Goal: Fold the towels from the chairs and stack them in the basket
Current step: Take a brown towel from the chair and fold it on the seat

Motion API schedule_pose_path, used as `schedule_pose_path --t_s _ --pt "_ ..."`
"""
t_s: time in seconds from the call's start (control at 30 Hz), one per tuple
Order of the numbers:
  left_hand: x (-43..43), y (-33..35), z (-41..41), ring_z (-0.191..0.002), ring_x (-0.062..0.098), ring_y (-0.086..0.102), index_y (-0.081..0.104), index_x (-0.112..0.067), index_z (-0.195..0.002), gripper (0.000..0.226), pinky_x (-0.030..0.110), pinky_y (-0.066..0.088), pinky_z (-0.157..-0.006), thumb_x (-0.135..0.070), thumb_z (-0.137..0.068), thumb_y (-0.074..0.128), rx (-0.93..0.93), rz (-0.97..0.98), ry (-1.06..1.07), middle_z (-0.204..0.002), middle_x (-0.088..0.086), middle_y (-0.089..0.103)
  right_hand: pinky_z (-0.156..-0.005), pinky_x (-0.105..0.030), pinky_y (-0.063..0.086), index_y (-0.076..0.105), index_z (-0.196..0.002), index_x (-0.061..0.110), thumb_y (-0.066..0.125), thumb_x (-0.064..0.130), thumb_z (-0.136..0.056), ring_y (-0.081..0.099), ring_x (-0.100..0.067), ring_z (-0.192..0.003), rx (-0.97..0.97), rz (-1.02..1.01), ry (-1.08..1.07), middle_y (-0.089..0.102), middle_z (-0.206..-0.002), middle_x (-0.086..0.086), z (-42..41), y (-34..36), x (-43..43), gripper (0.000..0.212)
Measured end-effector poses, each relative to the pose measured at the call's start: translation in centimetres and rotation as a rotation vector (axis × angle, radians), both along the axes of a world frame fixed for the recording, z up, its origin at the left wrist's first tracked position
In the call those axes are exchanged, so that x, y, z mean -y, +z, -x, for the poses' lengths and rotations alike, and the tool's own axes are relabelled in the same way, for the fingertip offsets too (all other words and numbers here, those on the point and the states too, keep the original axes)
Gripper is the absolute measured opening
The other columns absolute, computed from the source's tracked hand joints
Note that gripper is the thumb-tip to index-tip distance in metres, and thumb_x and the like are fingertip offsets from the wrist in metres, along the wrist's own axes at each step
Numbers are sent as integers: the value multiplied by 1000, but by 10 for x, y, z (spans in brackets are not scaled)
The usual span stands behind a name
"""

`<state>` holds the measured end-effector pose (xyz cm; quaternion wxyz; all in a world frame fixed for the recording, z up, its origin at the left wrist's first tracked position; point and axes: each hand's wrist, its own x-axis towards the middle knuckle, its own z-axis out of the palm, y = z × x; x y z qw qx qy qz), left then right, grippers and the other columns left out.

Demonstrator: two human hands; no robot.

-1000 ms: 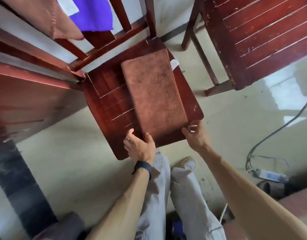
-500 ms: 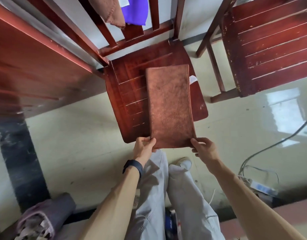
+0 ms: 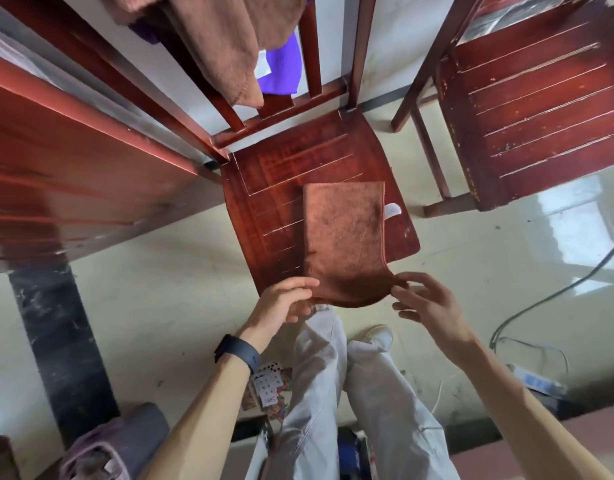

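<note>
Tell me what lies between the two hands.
In the head view, the near edge of the folded brown towel sags between the left hand and right hand, past the front of the chair seat.

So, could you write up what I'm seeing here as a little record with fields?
Towel being handled: folded brown towel, lying on the chair seat, near end hanging over the front edge
Left hand: pinches the near left corner
Right hand: fingers spread at the near right corner; grip unclear
Yet to fold: another brown towel and a purple cloth, draped on the chair back
</note>
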<state>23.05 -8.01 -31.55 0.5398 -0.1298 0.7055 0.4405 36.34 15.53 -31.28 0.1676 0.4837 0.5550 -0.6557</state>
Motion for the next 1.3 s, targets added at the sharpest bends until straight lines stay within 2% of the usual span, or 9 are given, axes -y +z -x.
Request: schedule_pose_path --t_s 0.07,0.17,0.23,0.3,0.53,0.63,0.8,1.17,1.3 --pt "-5 -4 24 -84 10 67 73 -36 -106 29 28 45 -76 -25 -80 71 -7 -57 -86 -93 -5 74 -72 -28 55 71 -105 21 77 4 -83 70 -13 -73 -34 -89 84 72 -86 -6 20 -1 -13 29" --pt "-18 -27 58 -80 10 69 72 -34 -102 25 34 56 -79 -33 -78 78 -288 3 -205 -86 -6 76 -69 -30 51 69 -89 31 75 19 -88 66 -14 -69 -64 -364 220 70 -76 0 53 -22 -28 13" --pt "-29 -45 77 -80 11 69 73 -30 -98 21 33 55 -76 -45 -82 73 -472 84 -270 -83 -7 74 -76 -32 50 70 -91 30 70 31 -91 64 -19 -80 -41 -488 247 68 -87 -3 74 -41 -35 1" --pt "-40 -64 95 -84 14 67 74 -22 -92 27 33 51 -76 -48 -88 67 -595 147 -310 -84 -5 70 -81 -30 46 72 -105 23 66 37 -93 62 -20 -87 -2 -554 262 63 -96 -2 95 -60 -42 19" --pt "-74 -120 136 -108 34 60 67 -11 -107 43 37 44 -89 -49 -98 49 -475 235 -321 -113 12 70 -83 -26 39 63 -120 14 48 47 -100 61 -24 -99 100 -573 310 64 -103 -3 146 -113 -57 41" --pt "-81 -133 141 -105 34 60 65 -12 -98 40 34 43 -85 -48 -99 48 -455 236 -283 -109 13 70 -89 -30 38 59 -126 13 42 47 -102 59 -31 -112 164 -570 310 65 -119 -11 159 -123 -56 45" --pt "-87 -148 145 -99 34 61 66 -11 -91 43 33 41 -79 -49 -98 46 -449 285 -255 -102 12 70 -91 -31 38 58 -126 9 42 46 -102 58 -33 -115 195 -575 275 64 -122 -14 167 -140 -54 47" --pt "-100 -141 135 -100 39 62 55 -19 -111 46 37 37 -70 -56 -99 31 -649 599 -473 -109 14 68 -76 -32 38 62 -113 14 42 59 -97 61 -38 -104 261 -742 399 68 -105 -16 181 -151 -58 52" --pt "-91 -140 115 -97 34 61 50 -18 -118 37 38 39 -68 -48 -98 42 -859 580 -411 -112 11 62 -80 -35 40 56 -109 15 42 64 -94 59 -33 -103 284 -766 349 63 -103 -9 178 -149 -52 53"
